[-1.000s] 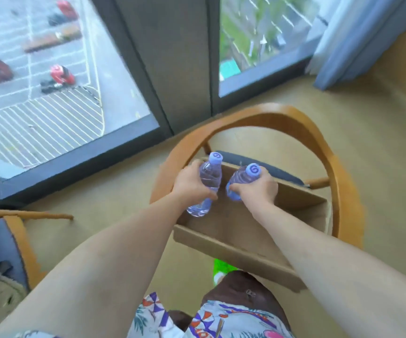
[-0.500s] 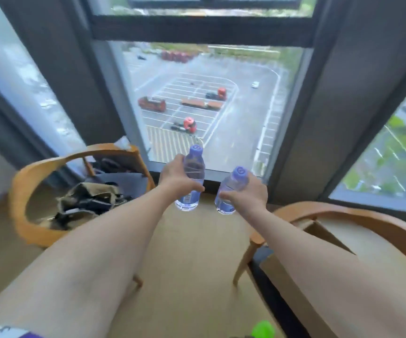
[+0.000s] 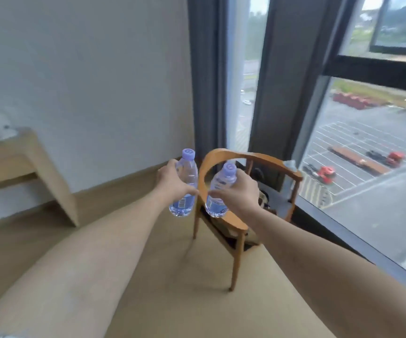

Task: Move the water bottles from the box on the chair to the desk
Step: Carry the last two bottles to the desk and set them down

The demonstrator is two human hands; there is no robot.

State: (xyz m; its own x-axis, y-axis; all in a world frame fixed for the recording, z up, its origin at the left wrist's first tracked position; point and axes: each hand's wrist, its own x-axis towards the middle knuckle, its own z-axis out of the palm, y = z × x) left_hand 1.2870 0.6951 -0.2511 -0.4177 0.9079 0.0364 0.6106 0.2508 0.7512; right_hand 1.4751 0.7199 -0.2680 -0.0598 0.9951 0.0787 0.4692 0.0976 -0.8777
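Each hand is gripping one clear plastic purple-capped water bottle: left hand (image 3: 172, 182), left bottle (image 3: 184, 191); right hand (image 3: 241, 191), right bottle (image 3: 220, 189), its fingers hiding part of the label.

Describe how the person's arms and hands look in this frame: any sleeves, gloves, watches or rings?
Both forearms are bare from the frame's bottom edge to the wrists. The left hand and right hand wear no gloves, and no watch, bracelet or ring shows on the visible sides. A blurred sliver of pale fabric sits at the bottom left corner, possibly a sleeve edge.
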